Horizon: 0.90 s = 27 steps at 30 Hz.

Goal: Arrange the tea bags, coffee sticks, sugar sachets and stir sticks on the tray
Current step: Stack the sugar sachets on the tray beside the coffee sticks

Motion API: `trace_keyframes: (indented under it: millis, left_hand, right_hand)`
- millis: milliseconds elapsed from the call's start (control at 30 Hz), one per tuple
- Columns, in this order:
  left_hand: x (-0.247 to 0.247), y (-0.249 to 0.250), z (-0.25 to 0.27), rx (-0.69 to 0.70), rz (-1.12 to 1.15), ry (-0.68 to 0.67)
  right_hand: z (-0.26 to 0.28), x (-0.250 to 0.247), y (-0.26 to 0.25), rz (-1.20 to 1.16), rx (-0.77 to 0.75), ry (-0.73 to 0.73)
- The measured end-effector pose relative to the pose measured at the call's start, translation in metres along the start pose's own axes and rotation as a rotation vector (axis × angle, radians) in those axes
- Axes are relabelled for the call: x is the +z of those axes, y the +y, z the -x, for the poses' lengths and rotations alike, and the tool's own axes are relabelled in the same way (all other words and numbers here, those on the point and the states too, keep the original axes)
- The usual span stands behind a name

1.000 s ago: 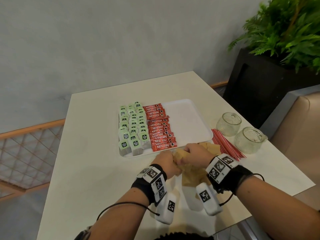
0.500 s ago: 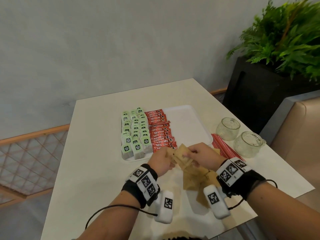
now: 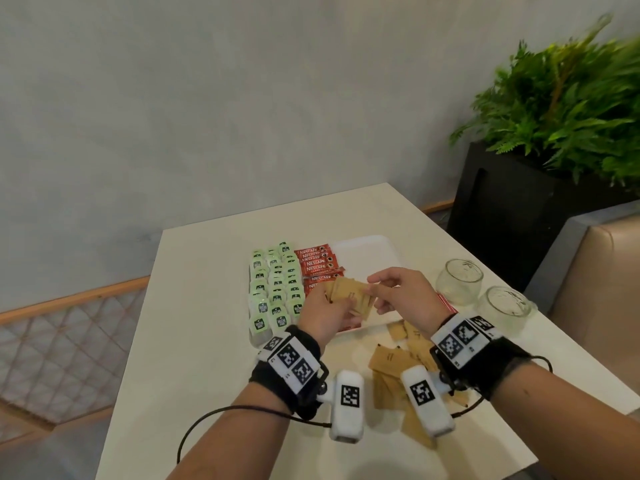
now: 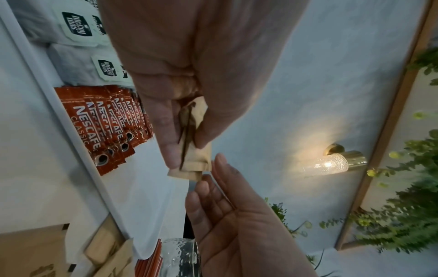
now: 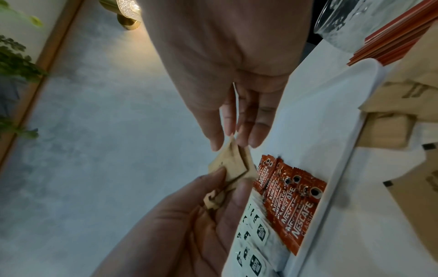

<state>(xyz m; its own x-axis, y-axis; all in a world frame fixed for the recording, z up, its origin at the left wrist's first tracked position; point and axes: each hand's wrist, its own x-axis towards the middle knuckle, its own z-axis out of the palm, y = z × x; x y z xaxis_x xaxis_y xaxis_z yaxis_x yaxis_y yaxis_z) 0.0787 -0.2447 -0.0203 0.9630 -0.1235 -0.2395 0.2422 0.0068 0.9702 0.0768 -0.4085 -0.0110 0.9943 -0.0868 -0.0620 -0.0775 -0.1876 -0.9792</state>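
My left hand [image 3: 325, 306] holds a small stack of brown sugar sachets [image 3: 349, 294] just above the front of the white tray [image 3: 367, 251]. My right hand [image 3: 372, 289] pinches the stack's right edge between thumb and fingers, as the right wrist view shows on the sugar sachets [image 5: 234, 165]. Green tea bags [image 3: 273, 289] fill the tray's left side in rows. Red coffee sticks [image 3: 318, 265] lie beside them. More loose sachets [image 3: 398, 362] lie on the table under my wrists. Red stir sticks [image 3: 446, 303] show partly behind my right wrist.
Two glass jars [image 3: 459, 280] [image 3: 507, 306] stand right of the tray. The tray's right half is bare white. A black planter [image 3: 502, 216] with a fern and a tan seat [image 3: 595, 271] flank the table's right side. A grey wall is behind.
Both hands have lifted from the loose pile on the table and moved forward over the tray's front edge, carrying a stack of sachets. My head has also moved.
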Motion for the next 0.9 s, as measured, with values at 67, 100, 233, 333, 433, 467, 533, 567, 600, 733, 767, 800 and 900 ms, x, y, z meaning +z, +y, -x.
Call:
trace_keyframes:
  millis: [67, 100, 233, 333, 433, 467, 533, 567, 600, 733, 767, 800, 900]
  left_hand:
    - [0.000, 0.000, -0.003, -0.008, 0.048, 0.007]
    - [0.000, 0.000, -0.004, -0.021, 0.075, 0.007]
    - [0.002, -0.003, -0.009, -0.066, 0.121, -0.051]
    - [0.002, -0.003, -0.012, -0.067, 0.112, -0.072]
    - [0.000, -0.001, -0.015, -0.067, 0.139, -0.090]
    - [-0.001, 0.000, -0.015, -0.065, 0.141, -0.099]
    - [-0.003, 0.002, -0.018, -0.052, 0.130, -0.132]
    - [-0.005, 0.002, -0.019, -0.043, 0.114, -0.150]
    - [-0.006, 0.003, -0.021, -0.032, 0.087, -0.170]
    - [-0.012, 0.004, -0.027, -0.037, 0.074, -0.157]
    - [-0.014, 0.004, -0.029, -0.056, 0.095, -0.117]
    - [-0.015, 0.005, -0.031, -0.070, 0.112, -0.082]
    - [-0.020, 0.007, -0.039, -0.094, 0.119, -0.032]
  right_hand:
    - [-0.003, 0.002, 0.001, 0.040, 0.005, 0.011]
    - [-0.004, 0.002, 0.002, 0.055, 0.008, 0.009]
    - [-0.009, 0.006, 0.000, 0.064, -0.014, -0.018]
    - [-0.013, 0.007, -0.004, 0.037, 0.029, -0.087]
    - [-0.019, 0.007, -0.006, -0.006, 0.106, -0.179]
    - [-0.021, 0.006, -0.007, -0.016, 0.123, -0.197]
    - [-0.025, 0.005, -0.011, -0.031, 0.142, -0.228]
    - [-0.026, 0.004, -0.014, -0.036, 0.147, -0.245]
    - [-0.028, 0.004, -0.016, -0.037, 0.149, -0.257]
    - [-0.039, 0.003, -0.027, -0.015, 0.129, -0.231]
    - [-0.042, 0.002, -0.029, 0.003, 0.106, -0.222]
    - [-0.046, 0.001, -0.030, 0.049, 0.076, -0.215]
    - [-0.059, -0.001, -0.033, 0.331, -0.036, -0.194]
